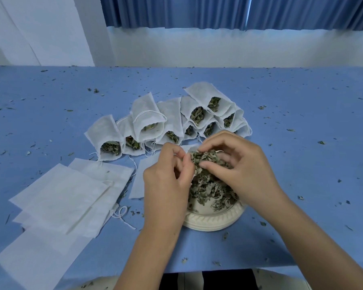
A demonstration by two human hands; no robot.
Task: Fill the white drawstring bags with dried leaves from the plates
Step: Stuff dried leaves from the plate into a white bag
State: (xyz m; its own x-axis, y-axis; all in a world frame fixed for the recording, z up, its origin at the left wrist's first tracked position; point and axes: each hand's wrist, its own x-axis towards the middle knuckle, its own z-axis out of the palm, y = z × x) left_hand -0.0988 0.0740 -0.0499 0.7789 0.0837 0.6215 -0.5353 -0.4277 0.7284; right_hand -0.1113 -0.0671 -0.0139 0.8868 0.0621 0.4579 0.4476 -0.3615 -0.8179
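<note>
A cream plate heaped with dried green leaves sits near the table's front edge. Over it, my left hand pinches the rim of a white drawstring bag that lies flat to the left of the plate and is mostly hidden behind the hand. My right hand pinches a clump of leaves at the bag's mouth. Behind the plate, several filled bags lie in a row with leaves showing at their open mouths.
A stack of flat empty bags with loose strings lies at the front left. Leaf crumbs are scattered over the blue tablecloth. A white wall and a blue curtain stand behind the table.
</note>
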